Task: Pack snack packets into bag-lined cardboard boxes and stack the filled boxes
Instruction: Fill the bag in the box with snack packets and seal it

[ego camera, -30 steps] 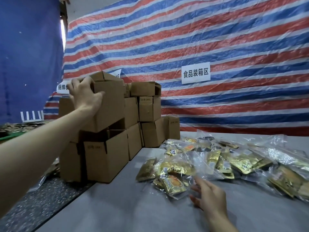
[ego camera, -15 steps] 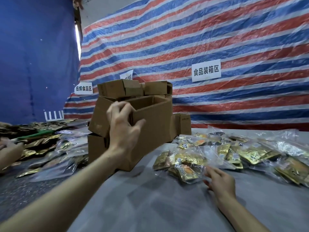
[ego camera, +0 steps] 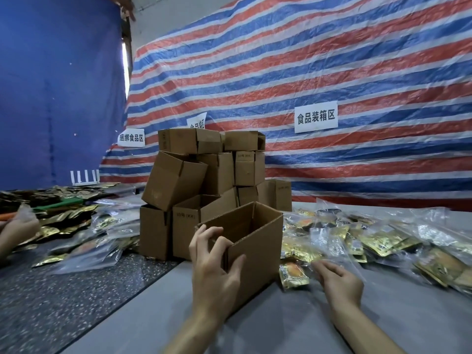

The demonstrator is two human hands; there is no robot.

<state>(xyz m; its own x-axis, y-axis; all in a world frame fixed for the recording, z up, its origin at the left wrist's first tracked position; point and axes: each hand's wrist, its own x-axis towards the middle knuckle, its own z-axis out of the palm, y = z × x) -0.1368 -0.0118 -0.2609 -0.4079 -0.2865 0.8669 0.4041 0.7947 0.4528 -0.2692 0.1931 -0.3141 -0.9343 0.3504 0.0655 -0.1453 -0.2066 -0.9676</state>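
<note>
An open, empty cardboard box stands on the grey table right in front of me. My left hand grips its near left corner, fingers curled over the rim. My right hand rests palm down on the table to the box's right, fingers relaxed, at the edge of a heap of gold snack packets in clear plastic bags. One gold packet lies between the box and my right hand.
A stack of cardboard boxes stands behind the open box, one tilted at its left. More gold packets and bags cover the dark speckled surface on the left, where another person's hand shows. A striped tarpaulin hangs behind.
My left hand has brought the box from the stack down onto the table in front of me. My right hand has stayed by the packets.
</note>
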